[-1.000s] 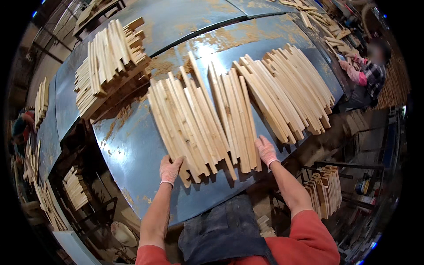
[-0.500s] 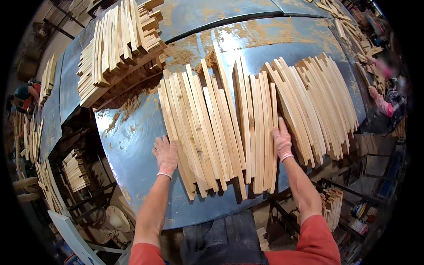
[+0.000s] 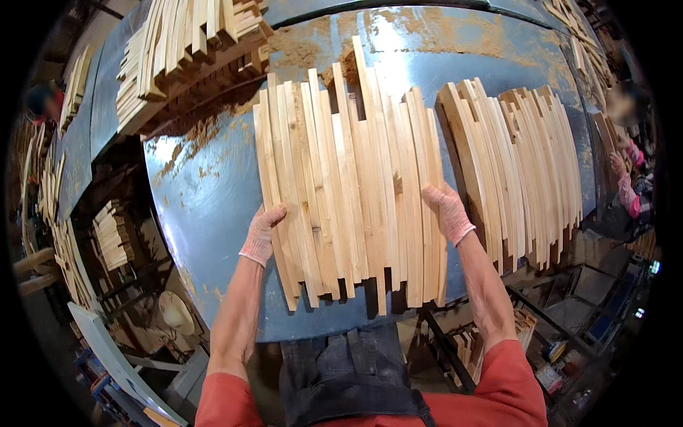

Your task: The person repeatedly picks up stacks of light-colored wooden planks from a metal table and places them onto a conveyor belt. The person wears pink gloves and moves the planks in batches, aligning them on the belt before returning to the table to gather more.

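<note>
A row of long pale wooden strips (image 3: 356,192) lies side by side on the metal-topped table (image 3: 206,235) in front of me, their ends uneven. My left hand (image 3: 265,231), in a pinkish knit glove, grips the row's left edge with the thumb over the top. At the opposite edge, my right hand (image 3: 448,212), gloved alike, is closed on the outermost strips with its thumb on top. The fingers of both hands are partly hidden by the wood. The strips are pressed close together between my hands.
Another row of wooden strips (image 3: 516,174) lies just right of mine. A tall stack of strips (image 3: 178,53) stands at the far left, with sawdust (image 3: 299,50) beyond. A co-worker (image 3: 629,171) is at the right edge. A straw-coloured hat (image 3: 176,313) sits lower left.
The gaps within the strips in front of me have closed and the row is narrower. My right hand moved left and my left hand moved up, both now gripping the row's edges.
</note>
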Demonstrator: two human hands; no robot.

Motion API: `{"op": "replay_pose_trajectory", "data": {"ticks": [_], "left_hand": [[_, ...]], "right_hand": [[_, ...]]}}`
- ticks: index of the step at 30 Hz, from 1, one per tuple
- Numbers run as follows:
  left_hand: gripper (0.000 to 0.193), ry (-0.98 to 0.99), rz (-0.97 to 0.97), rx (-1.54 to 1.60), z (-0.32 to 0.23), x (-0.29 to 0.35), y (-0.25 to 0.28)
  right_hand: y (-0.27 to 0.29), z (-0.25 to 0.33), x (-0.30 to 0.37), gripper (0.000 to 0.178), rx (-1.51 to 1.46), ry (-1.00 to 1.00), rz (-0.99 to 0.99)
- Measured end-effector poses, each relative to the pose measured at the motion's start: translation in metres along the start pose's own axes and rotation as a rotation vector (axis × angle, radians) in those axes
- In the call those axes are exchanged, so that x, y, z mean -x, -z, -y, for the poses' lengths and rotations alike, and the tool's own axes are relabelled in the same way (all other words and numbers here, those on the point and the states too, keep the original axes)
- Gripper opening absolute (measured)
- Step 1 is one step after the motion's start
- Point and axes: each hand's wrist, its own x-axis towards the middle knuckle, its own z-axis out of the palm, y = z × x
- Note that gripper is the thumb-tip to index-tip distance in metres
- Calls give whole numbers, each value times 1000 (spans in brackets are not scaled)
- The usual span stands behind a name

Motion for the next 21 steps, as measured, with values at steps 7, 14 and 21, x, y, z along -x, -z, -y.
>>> {"op": "replay_pose_trajectory", "data": {"ticks": [7, 14, 21], "left_hand": [[61, 8, 80, 38, 8, 56, -32], [78, 1, -18, 27, 40, 140, 1], [90, -174, -19, 72, 36, 253, 34]], "right_hand": [[20, -18, 44, 87, 125, -106, 42], [1, -34, 124, 99, 103, -111, 63], [-61, -28, 179, 100, 82, 10, 248]]}}
